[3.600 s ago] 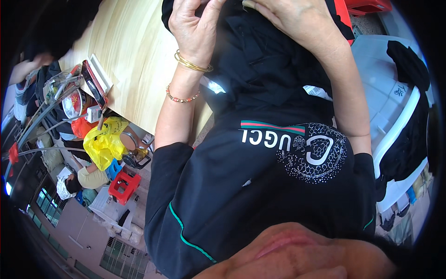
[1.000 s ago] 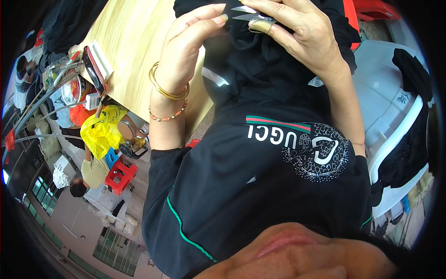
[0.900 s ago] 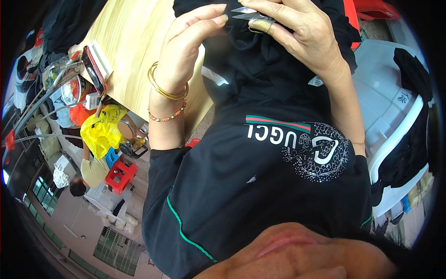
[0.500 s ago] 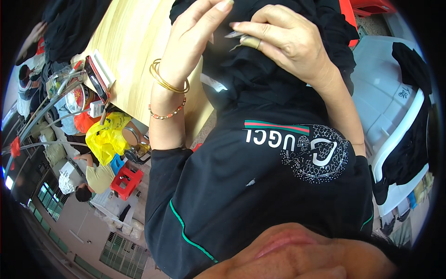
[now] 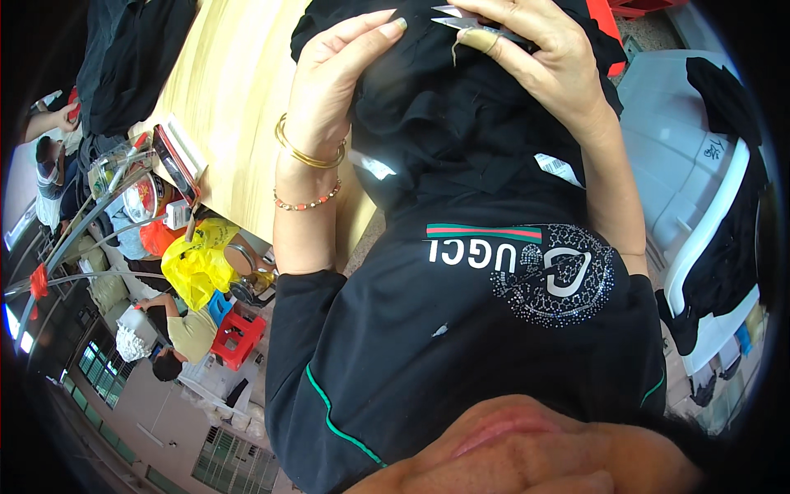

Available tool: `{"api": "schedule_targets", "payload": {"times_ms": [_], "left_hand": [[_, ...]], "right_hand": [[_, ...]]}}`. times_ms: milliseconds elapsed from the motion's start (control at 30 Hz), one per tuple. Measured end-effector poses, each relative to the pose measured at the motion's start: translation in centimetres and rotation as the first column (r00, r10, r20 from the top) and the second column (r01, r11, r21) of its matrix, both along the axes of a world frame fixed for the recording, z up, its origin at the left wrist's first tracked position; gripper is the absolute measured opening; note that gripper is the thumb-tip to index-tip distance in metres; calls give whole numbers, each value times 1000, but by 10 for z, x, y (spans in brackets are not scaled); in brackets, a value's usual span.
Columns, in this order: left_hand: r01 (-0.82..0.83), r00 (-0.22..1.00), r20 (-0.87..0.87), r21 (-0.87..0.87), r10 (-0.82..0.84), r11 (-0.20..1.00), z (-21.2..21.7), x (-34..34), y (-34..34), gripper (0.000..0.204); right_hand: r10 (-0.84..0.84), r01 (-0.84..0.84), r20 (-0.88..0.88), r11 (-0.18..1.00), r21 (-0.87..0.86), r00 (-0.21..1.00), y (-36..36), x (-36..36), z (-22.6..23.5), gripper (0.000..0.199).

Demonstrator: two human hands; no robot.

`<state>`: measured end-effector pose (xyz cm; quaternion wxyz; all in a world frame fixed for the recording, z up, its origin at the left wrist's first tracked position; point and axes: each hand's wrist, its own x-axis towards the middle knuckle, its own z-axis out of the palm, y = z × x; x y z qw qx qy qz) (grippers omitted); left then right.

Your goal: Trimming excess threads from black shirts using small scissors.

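Observation:
Black cloth (image 5: 428, 123) lies bunched over my lap and against the table edge. Over its left part is my left hand (image 5: 341, 70), thumb and forefinger pinched together; whatever they hold is too small to make out. My right hand (image 5: 559, 58) grips thread snips (image 5: 448, 18), their two pointed blades apart and aimed at the left fingertips, with a gap between. Tan tape (image 5: 479, 39) wraps one right finger, a loose strand hanging from it. White labels (image 5: 559, 169) show on the cloth near my right forearm.
A pale wooden table (image 5: 239, 82) stands at left, with dark cloth (image 5: 136, 62) and a red case (image 5: 174, 165) on it. A yellow bag (image 5: 197, 267) hangs beside it. At right is a pale plastic bin (image 5: 666, 123) with black cloth. A co-worker (image 5: 191, 337) sits by a red stool (image 5: 239, 337).
My right hand has moved up and right with the snips, whose blades now show plainly apart. My left hand has dropped slightly, its thumb and forefinger now together.

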<state>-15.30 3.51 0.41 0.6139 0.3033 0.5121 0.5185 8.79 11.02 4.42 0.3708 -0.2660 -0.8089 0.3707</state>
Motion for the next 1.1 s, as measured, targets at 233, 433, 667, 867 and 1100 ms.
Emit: {"api": "schedule_targets", "payload": {"times_ms": [233,433,667,867,1100], "left_hand": [[59,998,-31,67,-57,996,17,15,-3,25],[75,997,15,65,-76,995,15,16,-3,25],[64,997,44,59,-66,996,11,11,-4,25],[57,996,-78,65,-51,996,7,3,-6,25],[225,949,-254,129,-187,966,30,10,8,37]], "right_hand": [[20,-20,11,1000,6,1000,3,0,-3,30],[48,-50,49,998,47,998,3,-1,-3,30],[116,-55,-277,975,217,954,7,-11,-20,28],[22,-25,22,989,145,1000,1,-3,0,24],[79,-83,41,991,109,996,-17,-1,-33,23]]}}
